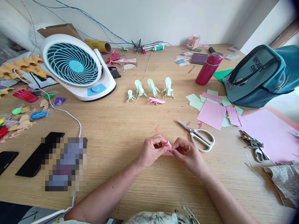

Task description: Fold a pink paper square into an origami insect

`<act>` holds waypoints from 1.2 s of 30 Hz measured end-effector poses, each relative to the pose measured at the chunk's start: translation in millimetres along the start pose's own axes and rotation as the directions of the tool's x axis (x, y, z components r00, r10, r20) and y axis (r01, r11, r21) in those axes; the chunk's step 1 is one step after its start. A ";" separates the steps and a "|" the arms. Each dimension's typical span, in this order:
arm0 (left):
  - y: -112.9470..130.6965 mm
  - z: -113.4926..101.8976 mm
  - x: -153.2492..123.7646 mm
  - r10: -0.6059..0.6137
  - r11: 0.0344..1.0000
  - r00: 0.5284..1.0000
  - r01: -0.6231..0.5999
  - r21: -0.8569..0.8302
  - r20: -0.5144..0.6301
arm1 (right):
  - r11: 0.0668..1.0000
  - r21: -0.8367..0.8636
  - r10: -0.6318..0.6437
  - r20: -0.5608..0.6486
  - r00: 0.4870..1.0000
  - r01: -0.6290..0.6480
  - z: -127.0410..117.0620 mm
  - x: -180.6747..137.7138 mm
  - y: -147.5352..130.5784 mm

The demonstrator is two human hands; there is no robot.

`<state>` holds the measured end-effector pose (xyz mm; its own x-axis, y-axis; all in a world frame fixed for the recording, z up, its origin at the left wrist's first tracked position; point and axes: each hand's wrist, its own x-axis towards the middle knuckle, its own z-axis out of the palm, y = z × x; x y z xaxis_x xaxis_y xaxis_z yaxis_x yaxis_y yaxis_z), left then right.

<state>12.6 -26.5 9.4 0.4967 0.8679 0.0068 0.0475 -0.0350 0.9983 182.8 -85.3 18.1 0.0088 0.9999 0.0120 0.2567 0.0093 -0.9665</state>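
Observation:
A small piece of pink paper [167, 153] is pinched between my two hands, low over the middle of the table. My left hand [153, 149] has thumb and fingers closed on its raised, folded edge. From the other side my right hand [188, 154] grips it, fingertips almost meeting those of the left. Part of the paper is covered by the fingers. Just beyond my right hand lie scissors [201, 137] with white handles, blades slightly apart. Farther back stand several pale green folded paper insects [153, 88] and a pink one [156, 101].
At the left are a white fan [77, 67], a black phone [39, 154] and a white cable [70, 115]. To the right are pink and green paper pieces [211, 114], a red bottle [209, 68], a teal bag [259, 76] and keys [254, 144].

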 end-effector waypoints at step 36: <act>9.2 2.8 -4.8 0.029 0.990 0.995 -0.042 -0.134 -0.097 | 0.996 0.087 -0.020 0.048 0.999 0.016 1.9 -0.9 2.6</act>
<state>13.1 -32.3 18.4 0.4116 0.9104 0.0417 -0.0902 -0.0048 0.9959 181.7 -86.1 15.1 -0.0427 0.9989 0.0187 0.1721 0.0258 -0.9847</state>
